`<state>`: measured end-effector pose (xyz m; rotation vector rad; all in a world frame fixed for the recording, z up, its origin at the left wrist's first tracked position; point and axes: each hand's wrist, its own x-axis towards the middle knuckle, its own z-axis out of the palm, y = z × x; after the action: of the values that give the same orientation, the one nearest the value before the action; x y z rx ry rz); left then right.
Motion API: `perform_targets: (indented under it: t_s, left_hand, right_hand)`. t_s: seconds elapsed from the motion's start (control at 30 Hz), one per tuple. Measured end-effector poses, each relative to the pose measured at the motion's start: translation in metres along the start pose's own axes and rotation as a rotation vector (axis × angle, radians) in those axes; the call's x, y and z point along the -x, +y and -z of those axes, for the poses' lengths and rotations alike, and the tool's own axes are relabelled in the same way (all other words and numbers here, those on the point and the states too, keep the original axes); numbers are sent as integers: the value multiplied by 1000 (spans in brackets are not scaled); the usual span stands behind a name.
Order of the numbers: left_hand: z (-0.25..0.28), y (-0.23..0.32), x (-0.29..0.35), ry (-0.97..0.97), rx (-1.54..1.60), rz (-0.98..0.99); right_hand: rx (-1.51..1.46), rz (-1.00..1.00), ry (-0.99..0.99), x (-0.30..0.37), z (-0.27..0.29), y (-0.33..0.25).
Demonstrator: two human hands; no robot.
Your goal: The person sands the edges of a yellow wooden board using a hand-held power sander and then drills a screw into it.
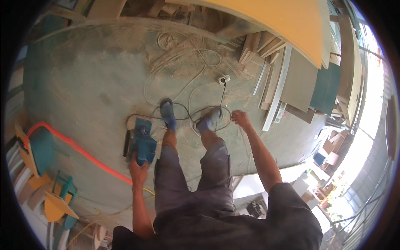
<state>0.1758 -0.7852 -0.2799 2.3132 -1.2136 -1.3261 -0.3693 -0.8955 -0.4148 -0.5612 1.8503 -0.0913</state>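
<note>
My left hand (138, 168) is closed round the rear of a blue corded power tool (141, 143), held low on my left. The tool has a boxy body and a dark bar along its left side; its exact kind I cannot make out. From its front a black power cord (177, 105) loops round by my feet and up to a white socket block (224, 79). My right hand (241, 118) is stretched out past my right foot, its fingers curled. Its fingertips are right beside a loop of the cord; whether they grip it I cannot tell.
Pale cables (183, 54) lie coiled on the dusty floor (91, 83) ahead. Boards (298, 79) lean at the right, by a large yellow panel (287, 25). On the left runs an orange hose (83, 151), near a teal stand (64, 185) with wooden pieces.
</note>
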Motion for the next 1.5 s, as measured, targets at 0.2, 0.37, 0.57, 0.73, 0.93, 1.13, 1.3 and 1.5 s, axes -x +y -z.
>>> perform_targets:
  t_s: [0.2, 0.37, 0.57, 0.73, 0.93, 1.13, 1.3, 1.5]
  left_hand:
    - [-10, 2, -16, -45, -34, 294]
    - [-68, -33, -23, 135, 56, 429]
    - [-120, -50, -57, 196, -39, 323]
    - [-164, -52, -106, 200, -142, 203]
    - [-205, -60, -148, 212, -232, 249]
    - [-232, -45, -179, 101, -142, 198]
    - [-238, -58, -193, 77, -203, 225]
    - [-244, -33, -225, 59, -50, 159]
  right_hand:
    - [114, -135, 6, -116, 10, -17]
    - [374, -256, 16, -205, 2, -3]
    - [297, -274, -8, -252, -31, 16]
    - [164, -262, -143, -298, -21, 61]
    - [327, -191, -149, -300, -99, 110]
    - [347, -278, -343, -301, -96, 160]
    - [478, -294, -289, -255, -123, 167]
    - [587, 43, -51, -328, -74, 165]
